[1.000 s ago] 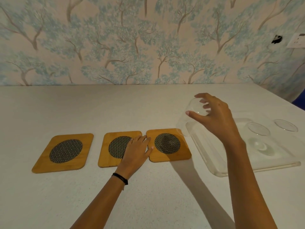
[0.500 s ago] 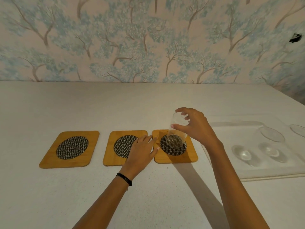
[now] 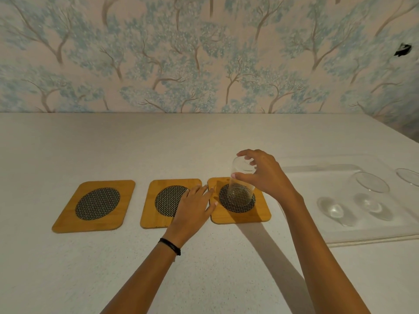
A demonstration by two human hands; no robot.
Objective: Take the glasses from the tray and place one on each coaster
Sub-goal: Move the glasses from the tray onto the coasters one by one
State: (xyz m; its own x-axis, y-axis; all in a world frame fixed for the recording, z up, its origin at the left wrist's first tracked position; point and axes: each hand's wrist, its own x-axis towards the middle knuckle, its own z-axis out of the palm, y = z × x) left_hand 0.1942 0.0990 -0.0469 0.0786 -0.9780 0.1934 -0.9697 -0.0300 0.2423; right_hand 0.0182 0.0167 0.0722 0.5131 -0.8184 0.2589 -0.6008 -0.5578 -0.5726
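Three wooden coasters with dark mesh centres lie in a row: left coaster (image 3: 94, 206), middle coaster (image 3: 159, 203), right coaster (image 3: 241, 217). A clear glass (image 3: 240, 188) stands on the right coaster's mesh, and my right hand (image 3: 264, 174) grips it around the rim from above. My left hand (image 3: 193, 210) lies flat, fingers apart, across the middle coaster and the edge of the right one. A clear tray (image 3: 362, 239) at the right holds two more glasses (image 3: 370, 196), (image 3: 408, 176).
The white counter runs back to a wall papered with blue trees. The counter's right edge slants away behind the tray. A black band circles my left wrist (image 3: 170, 245).
My right hand carried the glass leftward from over the tray and lowered it onto the right coaster. My left hand stayed on the coasters.
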